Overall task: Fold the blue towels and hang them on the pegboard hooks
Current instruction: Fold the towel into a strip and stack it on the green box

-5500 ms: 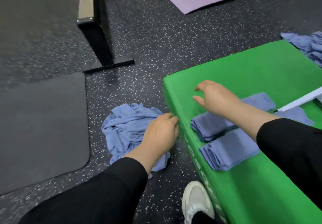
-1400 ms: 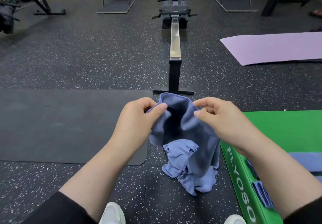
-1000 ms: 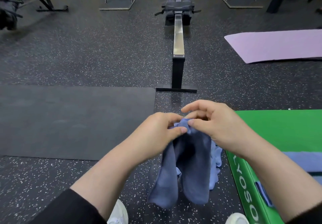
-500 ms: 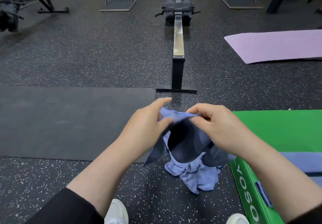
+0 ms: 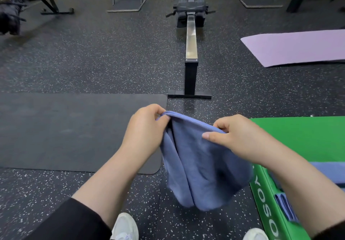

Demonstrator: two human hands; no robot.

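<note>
A blue towel (image 5: 201, 167) hangs in front of me above the speckled floor, doubled over so its lower end droops in two lobes. My left hand (image 5: 143, 131) pinches its upper left edge. My right hand (image 5: 237, 137) grips the upper right edge, thumb over the cloth. The top hem stretches between both hands. Folded blue towels (image 5: 285, 208) lie on the green box (image 5: 298, 137) at my right, partly hidden by my right forearm. No pegboard is in view.
A black mat (image 5: 74, 131) lies on the floor at left. A rowing machine (image 5: 191, 40) stretches away straight ahead, its foot just beyond my hands. A purple mat (image 5: 298, 47) lies at the far right. My white shoes (image 5: 125, 228) show at the bottom.
The towel was lifted from the crumpled pile on the floor and shaken out. Since half a second ago my hands have moved apart, spreading the top edge, and the hanging cloth now hides the pile.
</note>
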